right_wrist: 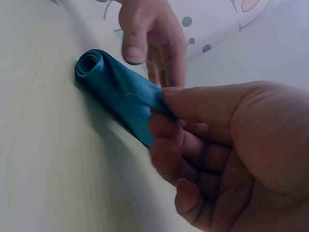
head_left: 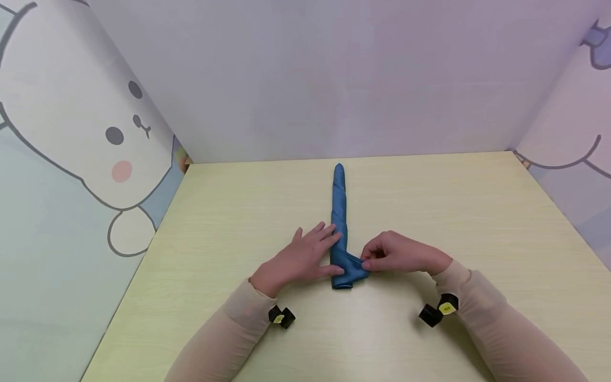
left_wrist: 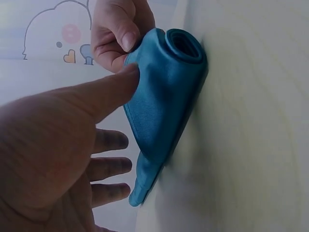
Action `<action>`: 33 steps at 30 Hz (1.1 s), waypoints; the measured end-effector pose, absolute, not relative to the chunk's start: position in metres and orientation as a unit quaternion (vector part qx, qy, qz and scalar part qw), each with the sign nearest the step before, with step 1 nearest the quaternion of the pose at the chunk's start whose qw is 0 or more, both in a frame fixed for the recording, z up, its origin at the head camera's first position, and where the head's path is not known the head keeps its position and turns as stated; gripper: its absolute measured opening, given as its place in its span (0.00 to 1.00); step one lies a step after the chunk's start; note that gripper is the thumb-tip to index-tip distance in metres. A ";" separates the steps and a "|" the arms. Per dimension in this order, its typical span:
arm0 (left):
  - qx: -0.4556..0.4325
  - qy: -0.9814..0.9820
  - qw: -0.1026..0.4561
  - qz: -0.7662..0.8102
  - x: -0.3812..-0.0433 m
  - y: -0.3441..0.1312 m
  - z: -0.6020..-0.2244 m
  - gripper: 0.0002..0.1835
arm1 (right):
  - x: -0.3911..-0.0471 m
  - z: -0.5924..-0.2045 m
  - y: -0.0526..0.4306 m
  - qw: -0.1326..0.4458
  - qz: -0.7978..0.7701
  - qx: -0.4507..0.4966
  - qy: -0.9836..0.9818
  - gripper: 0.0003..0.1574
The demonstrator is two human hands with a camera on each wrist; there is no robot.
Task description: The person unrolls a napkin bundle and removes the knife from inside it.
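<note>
A shiny blue cloth (head_left: 339,212), rolled into a long narrow tube, lies upright in the head view, its thin tip toward the back wall. My right hand (head_left: 403,253) pinches a loose corner that sticks out to the right near the wide end. In the right wrist view, thumb and index finger grip the edge of the cloth (right_wrist: 118,94), and its spiral end shows. My left hand (head_left: 300,258) rests against the roll from the left with fingers spread and fairly straight. In the left wrist view, its thumb touches the cloth (left_wrist: 161,96).
The pale wood-grain table (head_left: 229,212) stretches out around both hands. A plain light wall (head_left: 324,79) stands along its back edge, and panels with cartoon animals (head_left: 86,106) flank it. Each wrist carries a small black device (head_left: 439,309).
</note>
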State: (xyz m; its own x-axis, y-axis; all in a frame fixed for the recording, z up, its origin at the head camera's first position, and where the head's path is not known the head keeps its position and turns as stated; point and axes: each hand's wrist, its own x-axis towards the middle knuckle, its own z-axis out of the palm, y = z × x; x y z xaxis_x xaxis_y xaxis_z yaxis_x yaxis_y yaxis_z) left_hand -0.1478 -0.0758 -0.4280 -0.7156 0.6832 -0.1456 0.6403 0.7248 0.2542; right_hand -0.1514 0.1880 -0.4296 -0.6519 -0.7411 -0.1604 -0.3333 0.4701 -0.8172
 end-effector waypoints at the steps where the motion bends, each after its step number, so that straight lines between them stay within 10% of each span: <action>1: 0.360 0.921 0.112 0.098 -0.148 -0.076 -0.426 0.44 | -0.151 -0.430 0.187 0.247 -0.398 -0.328 0.820 0.05; 33: 0.371 0.903 0.019 0.213 -0.134 -0.076 -0.427 0.20 | -0.138 -0.438 0.155 0.053 -0.430 -0.248 0.866 0.17</action>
State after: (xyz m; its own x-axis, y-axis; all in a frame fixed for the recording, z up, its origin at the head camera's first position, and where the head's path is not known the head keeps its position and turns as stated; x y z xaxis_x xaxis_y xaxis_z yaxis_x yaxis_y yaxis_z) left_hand -0.1341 -0.0756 -0.4266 -0.7232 0.6795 0.1234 0.6629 0.6328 0.4002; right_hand -0.1383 0.1553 -0.4382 -0.8713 -0.4755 0.1215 -0.3842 0.5067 -0.7718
